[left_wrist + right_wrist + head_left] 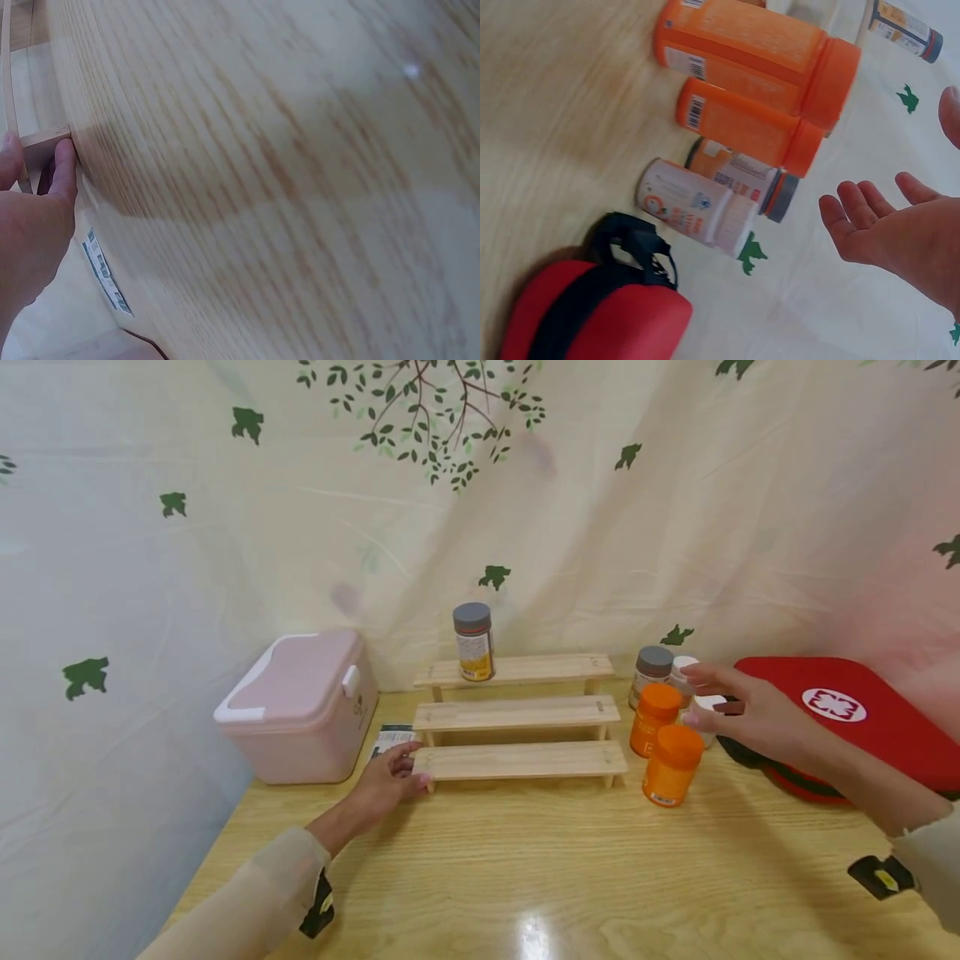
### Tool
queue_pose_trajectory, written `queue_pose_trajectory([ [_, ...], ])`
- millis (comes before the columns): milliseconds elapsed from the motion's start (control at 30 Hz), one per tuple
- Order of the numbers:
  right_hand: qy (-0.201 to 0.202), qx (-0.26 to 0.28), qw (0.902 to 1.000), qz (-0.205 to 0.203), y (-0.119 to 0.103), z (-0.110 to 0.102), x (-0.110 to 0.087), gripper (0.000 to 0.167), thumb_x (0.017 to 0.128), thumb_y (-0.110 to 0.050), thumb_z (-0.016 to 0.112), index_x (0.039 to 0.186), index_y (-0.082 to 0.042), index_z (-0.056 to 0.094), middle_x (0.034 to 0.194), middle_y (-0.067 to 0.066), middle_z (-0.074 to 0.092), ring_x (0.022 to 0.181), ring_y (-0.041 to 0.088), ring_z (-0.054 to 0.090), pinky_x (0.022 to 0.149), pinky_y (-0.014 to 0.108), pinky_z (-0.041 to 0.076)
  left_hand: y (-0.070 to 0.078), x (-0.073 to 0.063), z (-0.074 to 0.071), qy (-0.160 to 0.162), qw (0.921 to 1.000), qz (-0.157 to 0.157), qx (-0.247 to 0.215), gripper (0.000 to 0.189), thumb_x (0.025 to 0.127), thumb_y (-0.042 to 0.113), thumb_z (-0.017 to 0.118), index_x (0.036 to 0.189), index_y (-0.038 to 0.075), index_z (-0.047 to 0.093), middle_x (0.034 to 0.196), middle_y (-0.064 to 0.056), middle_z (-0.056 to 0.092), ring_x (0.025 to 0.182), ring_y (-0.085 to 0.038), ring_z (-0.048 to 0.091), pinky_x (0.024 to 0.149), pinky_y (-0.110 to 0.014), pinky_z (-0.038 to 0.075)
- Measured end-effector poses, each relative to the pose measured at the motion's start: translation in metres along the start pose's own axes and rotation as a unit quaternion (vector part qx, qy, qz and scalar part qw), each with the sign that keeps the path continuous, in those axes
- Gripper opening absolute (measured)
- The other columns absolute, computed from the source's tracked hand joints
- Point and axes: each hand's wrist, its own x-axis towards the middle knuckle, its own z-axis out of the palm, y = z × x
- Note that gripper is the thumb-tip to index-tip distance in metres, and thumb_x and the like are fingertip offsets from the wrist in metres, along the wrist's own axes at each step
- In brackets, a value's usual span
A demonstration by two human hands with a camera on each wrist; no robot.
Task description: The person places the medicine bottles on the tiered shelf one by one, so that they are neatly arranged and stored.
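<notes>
My left hand (384,783) holds the left end of a three-step wooden rack (517,762), thumb and fingers at the lowest step's leg. In the left wrist view, the fingers (66,169) lie against that wooden leg. A grey-capped bottle (474,647) stands upright on the top step. My right hand (757,714) hovers over a bottle group at the rack's right, its fingers spread and holding nothing. Two orange bottles (672,768) are in front; behind them are another grey-capped bottle (654,664) and white bottles (694,206), partly hidden by the hand in the head view.
A pink lidded box (300,727) stands left of the rack, with a small printed card or packet (392,738) between them. At the right lies a red case (892,727) with a white emblem and black strap. A leaf-patterned cloth (420,543) hangs behind the table.
</notes>
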Motion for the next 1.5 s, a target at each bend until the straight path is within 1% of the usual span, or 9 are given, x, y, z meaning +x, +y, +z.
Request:
queue_pose_trajectory([
  [133, -0.005, 0.007, 0.9999, -0.007, 0.009, 0.008, -0.007, 0.074, 0.089, -0.038, 0.069, 0.148, -0.012, 0.033, 0.14, 0.023, 0.042, 0.12, 0.047, 0.043, 0.084, 0.048, 0.053, -0.001, 0.0, 0.001, 0.002, 0.9999, -0.002, -0.016, 0.059, 0.089, -0.002, 0.065, 0.142, -0.002, 0.04, 0.112, -0.021, 0.06, 0.089, -0.016, 0.06, 0.076, -0.027, 0.056],
  [233, -0.005, 0.001, 0.9999, -0.01, 0.016, 0.014, -0.011, 0.074, 0.087, -0.036, 0.071, 0.147, -0.01, 0.034, 0.138, 0.021, 0.046, 0.12, 0.042, 0.045, 0.083, 0.038, 0.052, -0.001, 0.0, 0.001, 0.003, 0.9997, -0.005, -0.024, 0.06, 0.088, -0.003, 0.065, 0.142, -0.002, 0.04, 0.111, -0.021, 0.059, 0.088, -0.016, 0.059, 0.078, -0.03, 0.057],
  [467, -0.019, 0.015, 0.9995, -0.019, 0.027, 0.028, -0.014, 0.071, 0.089, -0.03, 0.07, 0.146, -0.005, 0.036, 0.136, 0.025, 0.048, 0.117, 0.04, 0.048, 0.085, 0.042, 0.051, 0.0, 0.0, 0.001, 0.007, 0.9996, -0.007, -0.026, 0.059, 0.088, -0.003, 0.065, 0.142, -0.001, 0.041, 0.112, -0.022, 0.059, 0.09, -0.018, 0.06, 0.08, -0.034, 0.057],
  [667, -0.036, 0.041, 0.9982, -0.024, 0.03, 0.036, -0.014, 0.069, 0.089, -0.029, 0.069, 0.146, -0.006, 0.037, 0.137, 0.024, 0.046, 0.119, 0.042, 0.046, 0.086, 0.048, 0.053, 0.0, 0.0, 0.002, 0.003, 0.9995, -0.008, -0.029, 0.059, 0.089, -0.004, 0.064, 0.143, -0.001, 0.04, 0.112, -0.022, 0.059, 0.089, -0.018, 0.06, 0.081, -0.035, 0.057],
  [800, -0.031, 0.033, 0.9988, -0.022, 0.031, 0.039, -0.013, 0.067, 0.089, -0.032, 0.069, 0.144, -0.007, 0.04, 0.136, 0.021, 0.049, 0.118, 0.039, 0.048, 0.084, 0.034, 0.053, 0.0, 0.0, 0.002, 0.002, 0.9994, -0.007, -0.035, 0.06, 0.088, -0.005, 0.064, 0.143, -0.002, 0.04, 0.111, -0.022, 0.059, 0.088, -0.017, 0.06, 0.081, -0.035, 0.057],
  [900, -0.029, 0.038, 0.9986, -0.022, 0.032, 0.04, -0.013, 0.065, 0.09, -0.032, 0.068, 0.144, -0.007, 0.041, 0.136, 0.022, 0.049, 0.117, 0.039, 0.049, 0.083, 0.029, 0.053, 0.0, 0.0, 0.002, 0.003, 0.9994, -0.007, -0.034, 0.06, 0.088, -0.006, 0.064, 0.143, -0.001, 0.04, 0.11, -0.021, 0.059, 0.087, -0.016, 0.06, 0.08, -0.034, 0.057],
  [1100, -0.039, 0.065, 0.9969, -0.02, 0.033, 0.042, -0.013, 0.066, 0.092, -0.03, 0.065, 0.146, -0.005, 0.036, 0.137, 0.024, 0.047, 0.117, 0.041, 0.05, 0.085, 0.036, 0.055, 0.0, 0.0, 0.002, 0.002, 0.999, -0.004, -0.045, 0.06, 0.088, -0.008, 0.063, 0.142, -0.003, 0.04, 0.11, -0.022, 0.059, 0.086, -0.016, 0.061, 0.079, -0.033, 0.057],
  [1300, -0.04, 0.063, 0.9969, -0.025, 0.035, 0.043, -0.014, 0.067, 0.093, -0.028, 0.065, 0.147, -0.005, 0.033, 0.139, 0.026, 0.045, 0.122, 0.046, 0.045, 0.09, 0.046, 0.052, 0.0, -0.001, 0.001, -0.004, 0.9984, 0.0, -0.057, 0.06, 0.088, -0.008, 0.063, 0.142, -0.005, 0.038, 0.11, -0.022, 0.057, 0.086, -0.016, 0.06, 0.08, -0.034, 0.057],
  [1500, -0.04, 0.068, 0.9966, -0.023, 0.034, 0.042, -0.015, 0.067, 0.092, -0.03, 0.065, 0.147, -0.005, 0.035, 0.14, 0.026, 0.044, 0.123, 0.045, 0.045, 0.091, 0.045, 0.052, 0.0, -0.001, 0.002, -0.002, 0.9985, -0.003, -0.054, 0.06, 0.088, -0.008, 0.063, 0.142, -0.004, 0.038, 0.108, -0.02, 0.058, 0.085, -0.016, 0.06, 0.081, -0.036, 0.057],
])
